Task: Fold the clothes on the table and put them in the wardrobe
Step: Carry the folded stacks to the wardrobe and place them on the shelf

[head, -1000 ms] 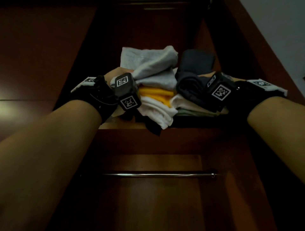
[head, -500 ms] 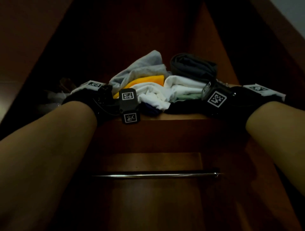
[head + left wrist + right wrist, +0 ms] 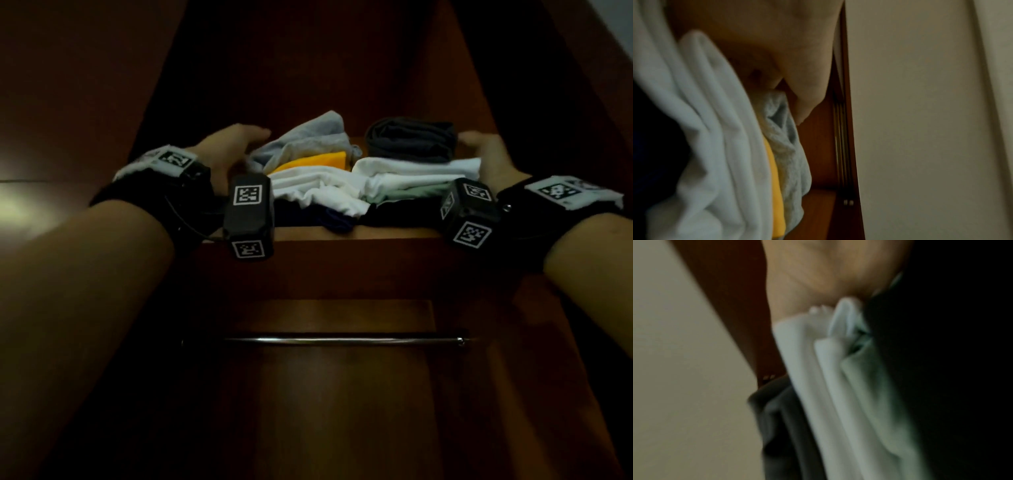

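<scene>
Both sets of fingers lie fairly straight and apart, gripping nothing: the left hand rests flat against the left side of the pile of folded clothes, and the right hand against its right side, so the pile is bracketed, not clamped (whether the far fingertips press the cloth or only touch it I cannot tell). That pile sits on the wardrobe shelf, close to its front edge, with a dark blue piece at the bottom of the pile hanging over that edge. The likely trouble, as I judge it, lies there: if the hands draw away unevenly or brush the pile on the way out, the loose front layers of the white garment could slide forward off the shelf, pulled by the overhanging piece. The grey garment on top of the pile at the left looks rumpled rather than flat, above a yellow one, and could tip off sideways; the dark grey roll on top of the pile at the right seems steadier. Pushing the pile deeper would help, though uneven pressure could buckle the folds. Below the shelf runs a metal hanging rail, and the wardrobe's wooden side walls close in on either side of the pile, leaving the wrists little room to turn.
</scene>
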Tool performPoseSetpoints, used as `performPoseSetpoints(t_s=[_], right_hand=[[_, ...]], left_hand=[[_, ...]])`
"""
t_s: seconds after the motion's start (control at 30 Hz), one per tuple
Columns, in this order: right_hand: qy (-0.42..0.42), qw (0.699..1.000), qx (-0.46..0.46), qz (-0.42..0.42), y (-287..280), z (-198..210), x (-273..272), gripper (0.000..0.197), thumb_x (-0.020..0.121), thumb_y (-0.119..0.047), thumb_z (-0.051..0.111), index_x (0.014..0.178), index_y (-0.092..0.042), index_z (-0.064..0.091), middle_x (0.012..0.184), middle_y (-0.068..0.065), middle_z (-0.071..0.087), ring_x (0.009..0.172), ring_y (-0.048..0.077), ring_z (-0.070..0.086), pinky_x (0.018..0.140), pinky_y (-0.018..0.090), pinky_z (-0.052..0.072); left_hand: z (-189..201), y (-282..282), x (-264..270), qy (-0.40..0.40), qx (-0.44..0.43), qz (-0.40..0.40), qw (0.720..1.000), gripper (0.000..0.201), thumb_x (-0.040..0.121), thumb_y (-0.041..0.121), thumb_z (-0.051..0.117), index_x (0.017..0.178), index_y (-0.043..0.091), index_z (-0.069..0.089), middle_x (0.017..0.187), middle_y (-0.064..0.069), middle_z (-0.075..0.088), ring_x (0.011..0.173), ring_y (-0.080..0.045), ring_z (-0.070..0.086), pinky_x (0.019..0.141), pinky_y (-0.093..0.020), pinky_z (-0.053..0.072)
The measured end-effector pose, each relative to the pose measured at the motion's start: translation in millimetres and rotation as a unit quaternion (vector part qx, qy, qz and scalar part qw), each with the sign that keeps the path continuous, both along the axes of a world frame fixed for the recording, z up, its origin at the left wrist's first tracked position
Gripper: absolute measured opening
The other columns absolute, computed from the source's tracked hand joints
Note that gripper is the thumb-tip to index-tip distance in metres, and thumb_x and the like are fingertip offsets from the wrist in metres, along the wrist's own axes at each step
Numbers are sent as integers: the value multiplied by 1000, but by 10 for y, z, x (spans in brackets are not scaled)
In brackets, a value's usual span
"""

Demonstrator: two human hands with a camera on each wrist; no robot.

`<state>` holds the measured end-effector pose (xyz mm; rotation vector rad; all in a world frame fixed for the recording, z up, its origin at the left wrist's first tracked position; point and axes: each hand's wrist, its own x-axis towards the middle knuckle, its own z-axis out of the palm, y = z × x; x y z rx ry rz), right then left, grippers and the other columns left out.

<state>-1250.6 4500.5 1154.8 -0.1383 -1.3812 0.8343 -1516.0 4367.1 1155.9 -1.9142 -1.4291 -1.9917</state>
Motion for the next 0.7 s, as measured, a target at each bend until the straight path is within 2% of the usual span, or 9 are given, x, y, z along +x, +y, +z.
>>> performPoseSetpoints(t_s=[0.1,0.17,0.27,0.33,0.4,0.47,0.53,0.6,0.7], right_hand=[[44,997,57,-26,-162,-16,-65,23,96,-32,55,97,-10,62,89,1,64,65,16,69,54,22,49],[49,991,117,-43,-283,2,-104,22,93,-37,60,105,-18,61,91,-6,63,70,5,70,58,20,53],[-43,959,207,-189,-520,53,-190,34,75,-55,73,96,-28,72,104,-12,69,98,4,67,97,32,52],[-139,915,231,-299,-624,-25,-233,56,68,-71,69,109,-33,71,119,-12,67,112,7,61,105,37,45],[-259,838,243,-413,-683,-90,-241,84,62,-81,66,136,-42,52,142,-9,50,130,16,46,112,41,33],[-403,720,253,-505,-705,-164,-213,106,62,-71,75,150,-48,21,158,-6,22,143,26,25,112,50,22],[-479,644,235,-548,-688,-207,-149,127,57,-55,86,150,-51,0,160,-9,4,145,31,13,112,57,20],[-483,623,217,-576,-663,-228,-90,132,58,-44,90,148,-52,-7,159,-7,2,143,35,15,110,59,24],[-457,638,229,-576,-596,-256,-67,128,64,-32,89,149,-53,-5,157,-3,13,139,35,22,108,57,30]], left_hand=[[-3,-139,175,-25,-29,8,999,40,96,47,49,84,11,61,63,-2,60,43,-11,55,42,-14,41],[23,-150,271,3,18,73,997,41,92,49,56,109,13,62,89,-1,61,65,-13,57,52,-23,44],[37,-86,382,123,55,191,972,51,84,56,63,116,16,60,110,-2,59,92,-18,58,73,-34,51],[48,12,425,165,53,214,961,67,79,62,65,128,17,55,123,-2,57,105,-19,57,86,-35,49],[11,113,464,195,43,206,958,90,72,70,66,144,24,36,143,-3,45,124,-23,48,101,-40,42],[-50,195,463,272,13,236,933,118,55,84,66,150,41,11,160,1,14,145,-29,17,114,-55,24],[-99,218,400,353,-23,274,894,139,32,86,69,146,54,-3,161,10,-9,148,-27,-5,114,-63,12],[-110,199,357,394,-41,308,865,149,24,79,73,145,52,-9,159,10,-13,148,-28,-8,112,-66,12],[-124,268,352,380,-13,357,853,150,38,68,82,150,38,-13,160,7,-5,147,-29,3,111,-64,17]])
